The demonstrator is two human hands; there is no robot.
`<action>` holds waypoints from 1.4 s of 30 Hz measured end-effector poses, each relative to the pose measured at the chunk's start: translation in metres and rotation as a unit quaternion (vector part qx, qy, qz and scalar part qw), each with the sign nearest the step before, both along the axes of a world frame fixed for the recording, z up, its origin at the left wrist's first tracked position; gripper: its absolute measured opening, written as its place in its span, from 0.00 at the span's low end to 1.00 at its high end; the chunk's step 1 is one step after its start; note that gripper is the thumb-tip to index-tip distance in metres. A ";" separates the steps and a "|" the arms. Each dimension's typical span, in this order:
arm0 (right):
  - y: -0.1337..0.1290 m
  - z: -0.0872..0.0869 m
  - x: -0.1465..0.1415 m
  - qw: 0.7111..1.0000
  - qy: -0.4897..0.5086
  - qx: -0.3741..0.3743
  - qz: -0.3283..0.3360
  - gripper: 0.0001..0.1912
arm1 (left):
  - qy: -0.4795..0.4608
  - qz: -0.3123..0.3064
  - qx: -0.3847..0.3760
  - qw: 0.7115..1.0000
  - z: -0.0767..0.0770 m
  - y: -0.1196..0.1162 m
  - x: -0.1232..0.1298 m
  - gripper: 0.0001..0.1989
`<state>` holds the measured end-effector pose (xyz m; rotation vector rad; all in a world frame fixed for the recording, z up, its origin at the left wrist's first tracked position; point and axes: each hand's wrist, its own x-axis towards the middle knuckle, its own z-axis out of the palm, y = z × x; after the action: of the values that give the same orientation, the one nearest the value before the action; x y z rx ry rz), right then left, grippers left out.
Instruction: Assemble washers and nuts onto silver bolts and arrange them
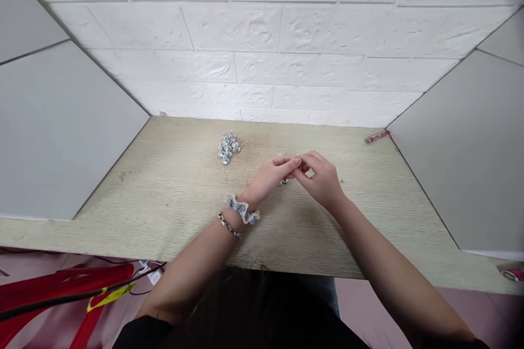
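Note:
My left hand [278, 170] and my right hand [321, 177] meet over the middle of the table, fingertips touching. Both are closed in a pinch, and whatever lies between the fingers is hidden. Just beneath my left hand a small metal piece [285, 180] shows in part, perhaps a bolt. Left of my hands, a little farther back, lies a loose pile of silvery bolts [227, 147] with wide flanges or washers. A scrunchie [244, 210] and a chain bracelet [229, 226] circle my left wrist.
The pale wooden table [164, 163] ends at a white brick-pattern wall [254, 27]. Grey panels stand left [73, 136] and right [462, 158]. A red pen-like object [376, 137] lies by the right panel. Below the front left edge are a red frame [82, 289] and cables.

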<state>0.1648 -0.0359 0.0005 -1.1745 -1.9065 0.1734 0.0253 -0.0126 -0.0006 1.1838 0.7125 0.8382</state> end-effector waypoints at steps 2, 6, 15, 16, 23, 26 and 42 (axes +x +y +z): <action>0.000 0.000 0.000 1.000 -0.005 0.001 0.013 0.07 | 0.016 -0.005 0.002 1.000 -0.002 0.001 -0.001 0.17; 0.001 -0.002 0.002 1.000 -0.017 -0.005 0.011 0.06 | 0.025 -0.007 -0.016 1.000 -0.002 0.000 -0.001 0.16; 0.005 0.002 0.009 0.998 -0.001 -0.060 -0.016 0.18 | -0.002 0.011 -0.034 0.999 0.006 -0.008 0.007 0.21; 0.006 0.004 0.012 0.997 0.012 -0.072 -0.025 0.18 | 0.002 0.026 -0.040 0.999 0.007 -0.006 0.006 0.22; 0.015 0.010 0.032 0.956 0.235 -0.008 -0.174 0.07 | -0.021 0.077 -0.093 0.993 0.013 0.001 -0.004 0.24; 0.010 0.007 0.024 0.981 0.169 -0.018 -0.092 0.12 | -0.028 0.068 -0.122 0.990 0.015 -0.001 -0.003 0.23; 0.015 0.000 0.031 0.990 0.002 0.025 -0.135 0.21 | 0.007 0.066 -0.119 0.991 0.013 -0.001 -0.002 0.16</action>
<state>0.1955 -0.0209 0.0008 -1.3822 -1.7164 -0.0193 0.0232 -0.0133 0.0120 0.9379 0.8852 0.8301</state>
